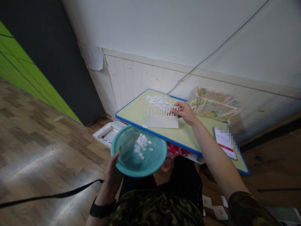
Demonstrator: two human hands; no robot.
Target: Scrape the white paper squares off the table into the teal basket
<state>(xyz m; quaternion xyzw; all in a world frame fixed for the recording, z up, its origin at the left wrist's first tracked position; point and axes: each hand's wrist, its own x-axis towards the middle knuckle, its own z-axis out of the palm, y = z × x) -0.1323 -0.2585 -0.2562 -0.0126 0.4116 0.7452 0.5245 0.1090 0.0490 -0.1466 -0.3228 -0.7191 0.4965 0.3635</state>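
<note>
My left hand (113, 176) grips the near left rim of a round teal plastic strainer basket (160, 157), thumb over the edge. Small white squarish pieces (141, 142) lie in a loose heap inside it. The basket is held at the near left edge of the table, tilted a little toward me. My right hand (185, 113) is closed on the right end of a flat white panel (162, 121) with a row of slots along its far side. That panel is over the table top, and a pile of white pieces (158, 100) lies just beyond it.
The pale green table (134, 110) has a blue edge and stands against the wall. A fabric-lined basket (211, 103) and a phone (224, 142) are on its right part. An open white box (105, 133) is below its left corner. A cable runs up the wall.
</note>
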